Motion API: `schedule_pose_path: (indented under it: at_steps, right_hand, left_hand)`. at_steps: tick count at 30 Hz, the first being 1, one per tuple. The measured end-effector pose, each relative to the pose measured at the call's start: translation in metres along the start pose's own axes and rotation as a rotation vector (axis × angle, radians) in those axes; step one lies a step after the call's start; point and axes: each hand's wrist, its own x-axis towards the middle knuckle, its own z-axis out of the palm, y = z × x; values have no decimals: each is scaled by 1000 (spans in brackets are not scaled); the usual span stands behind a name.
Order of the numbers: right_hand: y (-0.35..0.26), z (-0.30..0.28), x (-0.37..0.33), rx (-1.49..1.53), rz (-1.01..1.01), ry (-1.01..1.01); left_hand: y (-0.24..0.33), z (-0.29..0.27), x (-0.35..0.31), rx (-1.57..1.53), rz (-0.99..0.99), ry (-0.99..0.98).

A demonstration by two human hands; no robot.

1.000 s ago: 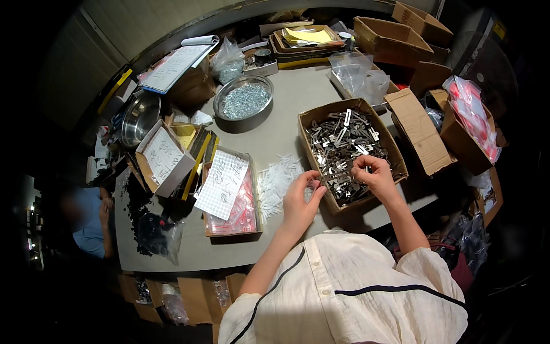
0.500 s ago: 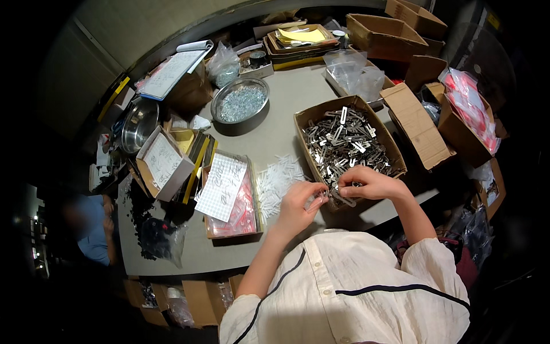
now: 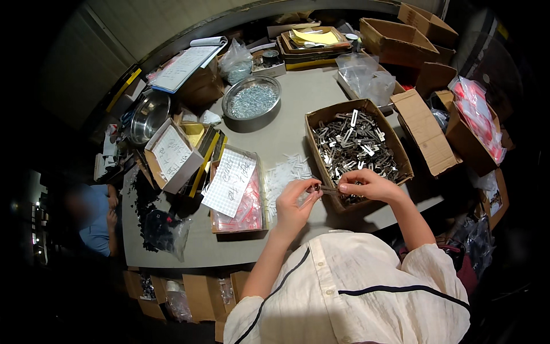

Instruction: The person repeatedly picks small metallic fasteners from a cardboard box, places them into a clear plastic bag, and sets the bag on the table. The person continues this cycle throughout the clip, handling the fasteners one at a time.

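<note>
My left hand (image 3: pixel 291 207) is closed on a small clear plastic bag (image 3: pixel 305 196), its fingers pinching near the bag's mouth. Between the fingers of my right hand (image 3: pixel 369 186) is a flat slotted metal piece (image 3: pixel 329 190), whose far end lies at the bag. Both hands are over the near edge of a cardboard box (image 3: pixel 405 153) filled with dark and shiny metal pieces (image 3: pixel 358 140). Left of it lie small white sticks (image 3: pixel 288 170) in a heap. A box of red-marked clear bags (image 3: pixel 246 212) stands beside them, partly covered by a gridded paper (image 3: pixel 230 180).
A metal bowl (image 3: pixel 275 112) of small shiny parts stands further back. Cardboard boxes (image 3: pixel 395 43) and a box with red-marked bags (image 3: pixel 472 112) line the back and right. At the left lie black pieces (image 3: pixel 163 229) in a bag; a person in blue (image 3: pixel 94 221) sits beyond.
The metal piece has risen from the box edge and now spans the gap between both hands, its end at the bag. My view has shifted slightly.
</note>
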Motion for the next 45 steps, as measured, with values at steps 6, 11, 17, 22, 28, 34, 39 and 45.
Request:
schedule_pose_path:
  at_steps: [6, 11, 17, 22, 28, 34, 39, 45]
  right_hand:
    - [4, 0, -5, 265, -201, 162]
    - [-21, 8, -12, -79, -338, 275]
    - [-41, 27, -7, -463, -463, 113]
    - [-52, 40, -4, -680, -765, 60]
    - [-58, 63, 6, -620, -808, 77]
    - [-60, 82, 16, -571, -705, 183]
    - [-66, 113, 25, -486, -687, 126]
    - [-70, 156, 41, -531, -813, -86]
  left_hand:
    - [-3, 1, -1, -23, -16, -11]
    - [-9, 5, -8, 59, -29, -83]
    - [-23, 8, -18, 278, 81, -278]
    - [-10, 1, -28, -30, -210, -279]
    - [4, -23, -39, -318, -307, -169]
    - [14, -51, -54, -389, -354, 138]
    - [26, -73, -70, -265, -351, 229]
    - [41, -100, -90, 186, -122, 286]
